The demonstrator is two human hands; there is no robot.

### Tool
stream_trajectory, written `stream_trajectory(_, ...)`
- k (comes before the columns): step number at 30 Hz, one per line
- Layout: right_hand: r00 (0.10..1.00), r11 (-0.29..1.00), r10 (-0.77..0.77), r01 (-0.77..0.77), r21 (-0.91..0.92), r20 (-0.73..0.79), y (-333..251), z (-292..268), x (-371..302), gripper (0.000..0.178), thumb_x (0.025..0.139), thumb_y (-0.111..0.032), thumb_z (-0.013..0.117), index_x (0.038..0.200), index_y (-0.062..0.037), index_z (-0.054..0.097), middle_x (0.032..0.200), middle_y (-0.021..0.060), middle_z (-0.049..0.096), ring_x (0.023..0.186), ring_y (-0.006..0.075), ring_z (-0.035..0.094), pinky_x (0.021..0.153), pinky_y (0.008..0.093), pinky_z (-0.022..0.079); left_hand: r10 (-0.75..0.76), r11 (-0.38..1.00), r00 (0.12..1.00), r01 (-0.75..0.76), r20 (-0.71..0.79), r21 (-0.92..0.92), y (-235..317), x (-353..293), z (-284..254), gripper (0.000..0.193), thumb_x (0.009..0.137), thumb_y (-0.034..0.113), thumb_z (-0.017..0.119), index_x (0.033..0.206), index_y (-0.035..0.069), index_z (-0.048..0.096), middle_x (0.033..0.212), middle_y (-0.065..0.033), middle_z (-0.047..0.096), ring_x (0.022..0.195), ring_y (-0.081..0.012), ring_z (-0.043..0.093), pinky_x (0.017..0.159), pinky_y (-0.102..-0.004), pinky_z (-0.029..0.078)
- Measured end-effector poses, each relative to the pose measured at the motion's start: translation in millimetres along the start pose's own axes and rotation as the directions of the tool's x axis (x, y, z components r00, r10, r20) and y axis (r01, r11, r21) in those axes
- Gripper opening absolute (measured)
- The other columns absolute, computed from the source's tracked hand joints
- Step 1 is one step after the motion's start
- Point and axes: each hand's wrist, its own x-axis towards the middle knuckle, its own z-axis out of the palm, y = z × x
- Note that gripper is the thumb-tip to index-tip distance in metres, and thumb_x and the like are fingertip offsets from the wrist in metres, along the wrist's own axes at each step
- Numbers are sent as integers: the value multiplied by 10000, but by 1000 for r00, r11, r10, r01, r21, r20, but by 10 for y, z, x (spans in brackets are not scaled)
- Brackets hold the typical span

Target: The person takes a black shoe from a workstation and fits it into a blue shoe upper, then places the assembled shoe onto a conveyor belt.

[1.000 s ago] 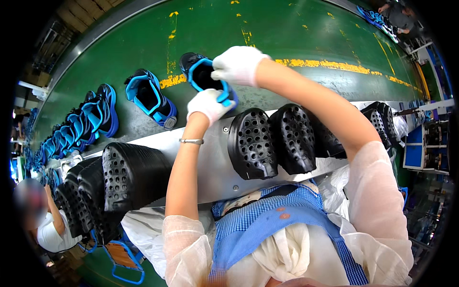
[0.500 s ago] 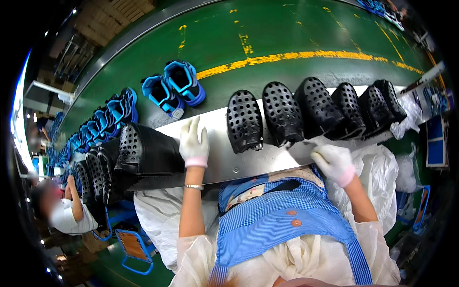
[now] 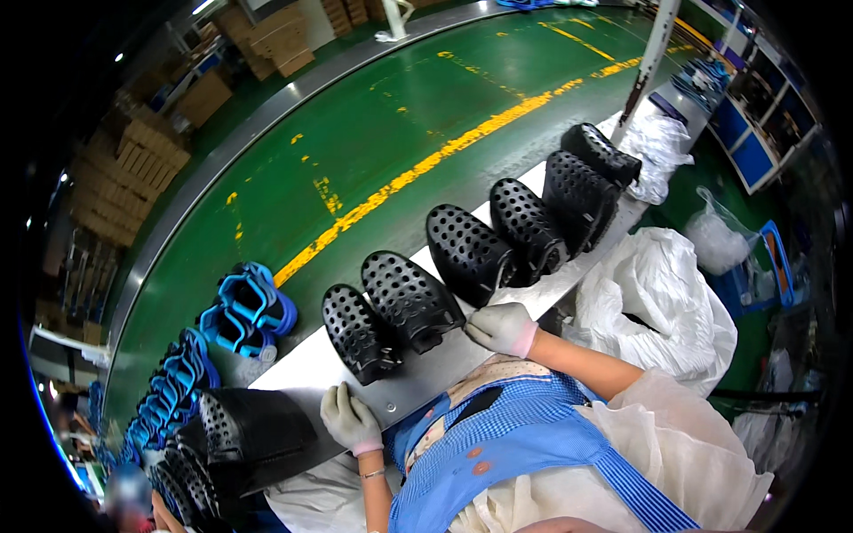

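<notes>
A row of black clog-like shoes with round holes stands on the metal bench (image 3: 306, 360), toes away from me. My left hand (image 3: 349, 421), in a white glove, rests at the bench's near edge with slightly bent fingers apart and nothing in them. It lies between a larger black perforated shoe (image 3: 253, 426) and the leftmost shoe (image 3: 355, 333) of the row. My gloved right hand (image 3: 502, 329) is closed, its fingertips at the lower end of the second shoe (image 3: 409, 298). Whatever its fingers hold, if anything, is hidden.
Blue-and-black sports shoes (image 3: 249, 306) stand beyond the bench at left, with more in a line behind them. A white plastic bag (image 3: 653, 302) hangs at the near right. An upright metal post (image 3: 653, 62) rises at the bench's far right. Another person (image 3: 133, 497) sits at lower left.
The view has turned, so the bench now slants up to the right. My right hand has come closer to the row, next to the second shoe. My left hand's fingers have bent.
</notes>
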Motion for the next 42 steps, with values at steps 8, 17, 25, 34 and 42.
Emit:
stream_trajectory(8,996,998,58,-57,-23,71,38,71,-45,227,868,-283,524,837,-74,608,626,98,568,592,292,595,552,406,487,10,1000,1000,-10,-6,28,-9,-11,52,307,807,75,530,1081,-17,634,1116,-196,570,1036,-360,526,926,-448,405)
stream_trajectory(17,998,998,61,-61,-23,18,31,94,-11,251,852,-258,548,673,-82,535,616,92,570,586,289,595,549,407,490,31,998,999,-30,-19,59,-20,15,80,300,820,78,514,1081,-12,632,1118,-192,575,1039,-365,523,925,-446,406)
stream_trajectory(25,1000,999,27,-27,-39,-5,62,118,-18,222,840,-245,560,686,-87,537,620,88,566,583,285,596,544,403,490,41,997,999,-40,-13,62,-28,11,114,305,821,80,515,1089,-13,626,1124,-192,572,1045,-366,520,926,-448,404)
stream_trajectory(34,998,998,55,-55,-20,7,55,104,2,231,838,-254,559,683,-84,539,623,92,571,590,287,601,548,407,493,30,998,1000,-30,3,59,-43,15,135,306,825,73,515,1098,-13,623,1128,-202,569,1046,-370,518,927,-453,403)
stream_trajectory(42,998,999,31,-33,-29,-59,146,165,-27,219,819,-240,586,672,-92,519,589,76,535,560,269,582,517,389,486,33,997,999,-35,23,64,1,38,170,321,838,90,505,1125,-1,616,1143,-194,574,1068,-360,522,941,-437,400)
